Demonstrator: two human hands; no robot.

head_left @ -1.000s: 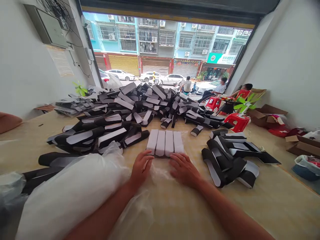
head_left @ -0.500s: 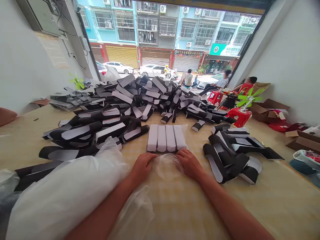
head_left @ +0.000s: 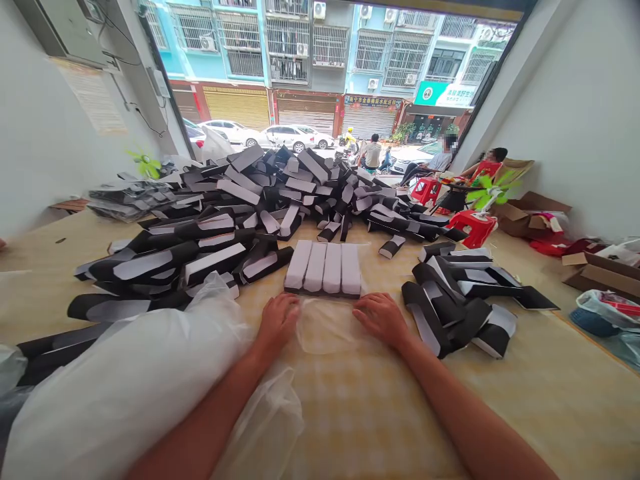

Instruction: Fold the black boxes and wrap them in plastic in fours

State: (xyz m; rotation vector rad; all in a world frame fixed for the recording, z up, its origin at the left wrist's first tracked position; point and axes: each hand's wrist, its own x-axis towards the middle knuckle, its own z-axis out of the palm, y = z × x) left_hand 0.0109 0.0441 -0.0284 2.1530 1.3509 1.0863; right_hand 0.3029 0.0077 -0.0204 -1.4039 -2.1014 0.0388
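Note:
Several long white pieces (head_left: 323,267) lie side by side on a black base inside a clear plastic bag (head_left: 327,327). The bag's loose end lies toward me, spread fairly flat on the table. At its left edge rests my left hand (head_left: 279,319), palm down, fingers stretched forward. My right hand (head_left: 383,317) lies on the right edge, its fingers laid flat and slightly apart. Both hands are just in front of the white pieces. Left of my left forearm is a big, bulging translucent plastic bag (head_left: 130,380).
A large heap of black and white box-like pieces (head_left: 295,183) covers the far table (head_left: 375,413). A smaller pile (head_left: 455,300) sits at right. Another thin plastic bag (head_left: 273,420) lies by my left forearm. Red stools (head_left: 473,227), cardboard boxes (head_left: 530,213) and seated people are beyond.
The bag's crumpled loose end has become flatter and wider between my hands. My right hand has shifted slightly outward. The whole view has moved a little.

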